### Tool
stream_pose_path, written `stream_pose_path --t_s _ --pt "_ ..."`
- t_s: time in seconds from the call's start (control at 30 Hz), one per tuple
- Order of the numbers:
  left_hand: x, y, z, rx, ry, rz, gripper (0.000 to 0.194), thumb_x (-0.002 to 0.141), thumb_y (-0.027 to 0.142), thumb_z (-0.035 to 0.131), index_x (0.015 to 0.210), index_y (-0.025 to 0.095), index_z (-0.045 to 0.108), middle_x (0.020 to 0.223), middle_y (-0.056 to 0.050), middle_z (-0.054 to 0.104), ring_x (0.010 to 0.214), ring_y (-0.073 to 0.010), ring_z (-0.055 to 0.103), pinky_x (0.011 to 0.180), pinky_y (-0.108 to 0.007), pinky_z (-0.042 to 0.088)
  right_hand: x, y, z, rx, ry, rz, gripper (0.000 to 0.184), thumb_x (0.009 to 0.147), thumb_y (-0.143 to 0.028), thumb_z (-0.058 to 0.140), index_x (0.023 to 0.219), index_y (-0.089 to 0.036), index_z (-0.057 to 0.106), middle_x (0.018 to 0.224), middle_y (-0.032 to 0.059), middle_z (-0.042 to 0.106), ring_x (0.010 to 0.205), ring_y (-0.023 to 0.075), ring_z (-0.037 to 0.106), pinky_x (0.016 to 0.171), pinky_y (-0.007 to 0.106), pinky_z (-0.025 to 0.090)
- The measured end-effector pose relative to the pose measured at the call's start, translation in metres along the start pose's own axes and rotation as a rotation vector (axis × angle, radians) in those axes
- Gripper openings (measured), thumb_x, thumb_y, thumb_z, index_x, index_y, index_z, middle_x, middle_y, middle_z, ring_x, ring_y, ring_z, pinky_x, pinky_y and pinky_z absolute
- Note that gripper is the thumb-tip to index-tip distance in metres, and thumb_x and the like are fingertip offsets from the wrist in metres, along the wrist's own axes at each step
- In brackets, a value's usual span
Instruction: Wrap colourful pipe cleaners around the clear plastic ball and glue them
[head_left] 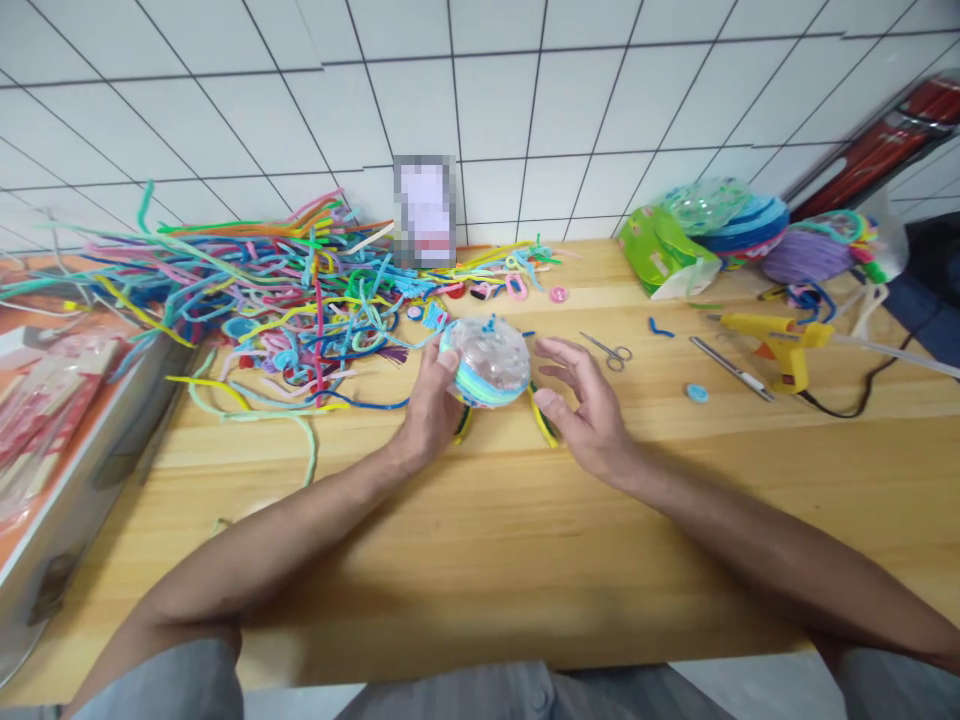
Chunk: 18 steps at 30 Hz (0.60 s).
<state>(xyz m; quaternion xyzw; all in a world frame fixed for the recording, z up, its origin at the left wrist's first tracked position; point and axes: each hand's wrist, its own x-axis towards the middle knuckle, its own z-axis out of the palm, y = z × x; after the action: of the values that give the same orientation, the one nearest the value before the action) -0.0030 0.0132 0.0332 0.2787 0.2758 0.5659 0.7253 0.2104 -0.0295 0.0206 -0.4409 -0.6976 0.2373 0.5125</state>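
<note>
The fingers (pixel 448 360) of the left hand (pixel 429 405) gripped the striped ball (pixel 491 372) at its side, seemingly to steady it; the right hand (pixel 592 415), open, was near but not touching.

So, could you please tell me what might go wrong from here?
Only the left hand holds the ball, so it might slip. The scissors lie just beyond the right hand and might prick it. The yellow-handled tool, half hidden beneath the ball, could get knocked.
</note>
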Motion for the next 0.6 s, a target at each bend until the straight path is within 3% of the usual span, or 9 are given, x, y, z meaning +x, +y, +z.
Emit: stream_pose_path --t_s 0.13,0.27,0.33,0.43,0.53,0.6 --pt "-0.008 -0.007 -0.009 0.221 -0.004 0.15 0.048 0.09 0.044 0.086 0.133 0.031 0.07 0.131 -0.001 0.076 0.144 -0.0255 0.064 0.123 -0.033 0.051 -0.002 0.003 0.006 0.144 -0.04 0.106 0.049 0.107 -0.048 0.072 0.151 -0.028 0.064 0.147 0.0126 0.073 0.134 0.0263 0.074 0.105 0.045 0.068" --pt "-0.016 -0.005 -0.008 0.324 -0.027 0.174 0.054 0.09 0.054 0.086 0.134 0.03 0.067 0.139 -0.004 0.07 0.152 -0.03 0.055 0.128 -0.037 0.045 -0.005 0.008 0.008 0.144 -0.027 0.101 0.05 0.104 -0.047 0.077 0.149 -0.028 0.067 0.143 0.0111 0.078 0.131 0.0248 0.076 0.109 0.044 0.067" --pt "-0.018 0.0 -0.006 0.393 -0.056 0.229 0.061 0.087 0.049 0.089 0.139 0.029 0.064 0.148 -0.006 0.066 0.158 -0.0321 0.05 0.133 -0.04 0.041 -0.002 0.009 0.005 0.16 -0.045 0.126 0.054 0.101 -0.049 0.08 0.149 -0.027 0.069 0.145 0.0116 0.078 0.129 0.0255 0.077 0.111 0.046 0.066" --pt "-0.018 0.01 -0.005 0.502 -0.086 0.306 0.077 0.069 0.037 0.101 0.136 0.025 0.065 0.158 -0.012 0.059 0.17 -0.0389 0.033 0.139 -0.048 0.034 0.008 0.012 -0.005 0.302 -0.147 0.222 0.059 0.096 -0.054 0.084 0.147 -0.028 0.071 0.15 0.0114 0.077 0.131 0.0271 0.077 0.11 0.046 0.066" --pt "-0.015 0.014 -0.009 0.53 -0.08 0.224 0.067 0.056 0.03 0.104 0.115 0.023 0.071 0.15 -0.018 0.063 0.176 -0.0447 0.018 0.139 -0.059 0.033 0.02 0.011 -0.017 0.465 -0.197 0.321 0.055 0.096 -0.059 0.081 0.141 -0.028 0.075 0.141 0.0095 0.081 0.132 0.0288 0.077 0.112 0.049 0.064" --pt "-0.015 0.012 -0.012 0.512 -0.096 0.129 0.055 0.056 0.029 0.103 0.101 0.024 0.073 0.135 -0.019 0.07 0.175 -0.0469 0.022 0.138 -0.067 0.034 0.022 0.008 -0.022 0.494 -0.195 0.356 0.053 0.097 -0.063 0.078 0.137 -0.028 0.077 0.137 0.009 0.083 0.13 0.0298 0.078 0.114 0.051 0.063"
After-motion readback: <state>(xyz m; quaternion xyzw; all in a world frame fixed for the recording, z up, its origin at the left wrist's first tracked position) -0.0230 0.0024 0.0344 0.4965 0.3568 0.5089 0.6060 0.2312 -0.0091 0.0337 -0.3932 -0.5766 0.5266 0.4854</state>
